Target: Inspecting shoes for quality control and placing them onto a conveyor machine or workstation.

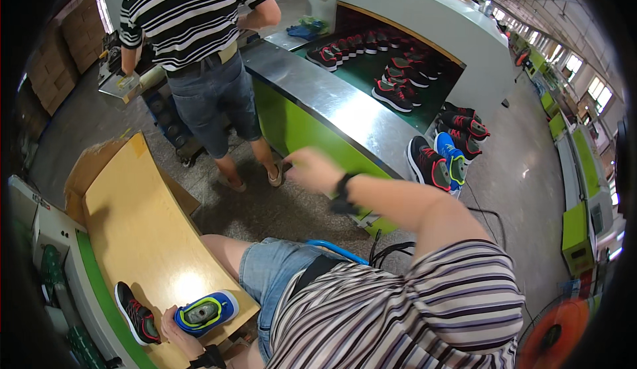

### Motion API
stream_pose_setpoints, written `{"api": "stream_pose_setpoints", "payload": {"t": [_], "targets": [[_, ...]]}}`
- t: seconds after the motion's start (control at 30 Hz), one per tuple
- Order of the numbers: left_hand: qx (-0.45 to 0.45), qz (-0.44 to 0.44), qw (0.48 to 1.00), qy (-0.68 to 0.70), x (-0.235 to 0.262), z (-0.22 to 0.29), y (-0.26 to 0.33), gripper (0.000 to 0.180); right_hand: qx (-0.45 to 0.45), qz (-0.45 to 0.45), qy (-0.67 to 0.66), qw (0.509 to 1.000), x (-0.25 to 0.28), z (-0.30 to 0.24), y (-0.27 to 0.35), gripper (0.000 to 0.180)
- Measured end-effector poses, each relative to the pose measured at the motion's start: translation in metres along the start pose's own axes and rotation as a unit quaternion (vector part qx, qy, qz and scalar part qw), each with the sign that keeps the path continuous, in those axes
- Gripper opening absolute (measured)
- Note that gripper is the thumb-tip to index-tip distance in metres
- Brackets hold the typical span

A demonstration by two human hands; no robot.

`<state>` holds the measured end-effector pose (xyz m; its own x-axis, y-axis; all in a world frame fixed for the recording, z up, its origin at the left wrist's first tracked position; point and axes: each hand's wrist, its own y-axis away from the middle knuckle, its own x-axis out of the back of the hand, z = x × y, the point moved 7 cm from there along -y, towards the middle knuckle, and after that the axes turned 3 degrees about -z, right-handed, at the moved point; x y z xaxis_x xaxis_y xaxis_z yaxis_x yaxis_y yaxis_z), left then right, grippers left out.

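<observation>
Two shoes are set on the light wooden bench (139, 216) at the lower left. A blue shoe (226, 307) with lime trim is placed near the bench's closest end, its opening turned upward and filled by a grey form (201, 314). At its left end, this shoe is gripped by the left hand (180, 334), whose fingers are closed in around its side. Just to the left of that hand, a black-and-red shoe (137, 317) is laid with its white sole edge exposed; whether it is touched by the hand cannot be told. The right hand (315, 170) is stretched out at arm's length, well apart from the bench, and is seen against the floor and the green side panel (312, 137) of a machine. It is blurred, so how widely its fingers are spread, and whether anything is held in it, cannot be told. Dark bands are worn on both wrists. Beyond the right forearm, a second blue shoe (451, 158) and a black shoe (428, 163) are stood side by side at the end of a metal ledge (332, 107), with more dark shoes placed behind them. Rows of black-and-red shoes are carried on a green belt (358, 80) inside the machine's opening. At the upper left, a co-worker (192, 24) in a striped shirt is seen from behind.
</observation>
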<state>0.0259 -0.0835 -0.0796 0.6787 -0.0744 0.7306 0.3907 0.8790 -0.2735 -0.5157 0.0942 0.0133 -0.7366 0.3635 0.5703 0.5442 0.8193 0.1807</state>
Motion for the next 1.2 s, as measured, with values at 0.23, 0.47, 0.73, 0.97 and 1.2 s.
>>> {"api": "stream_pose_setpoints", "payload": {"t": [0.23, 0.47, 0.73, 0.97, 1.2], "targets": [[0.006, -0.019, 1.0, 0.011, -0.002, 0.005, -0.002, 0.045, -0.385, 0.515, 0.269, 0.717, 0.336, 0.281, 0.231, 0.061], [-0.004, 0.002, 1.0, 0.022, -0.002, -0.011, 0.002, 0.053, -0.413, 0.484, 0.115, 0.763, 0.293, 0.431, 0.28, 0.1], [0.001, -0.001, 1.0, 0.018, -0.005, -0.013, 0.001, 0.057, -0.393, 0.442, 0.103, 0.8, 0.293, 0.421, 0.282, 0.096], [-0.012, -0.016, 1.0, 0.018, 0.002, -0.004, 0.003, 0.058, -0.477, 0.441, 0.224, 0.727, 0.305, 0.338, 0.267, 0.073], [-0.02, -0.038, 0.999, 0.032, -0.007, -0.007, 0.0, 0.057, -0.149, 0.534, 0.294, 0.779, 0.333, 0.238, 0.223, 0.067]]}}
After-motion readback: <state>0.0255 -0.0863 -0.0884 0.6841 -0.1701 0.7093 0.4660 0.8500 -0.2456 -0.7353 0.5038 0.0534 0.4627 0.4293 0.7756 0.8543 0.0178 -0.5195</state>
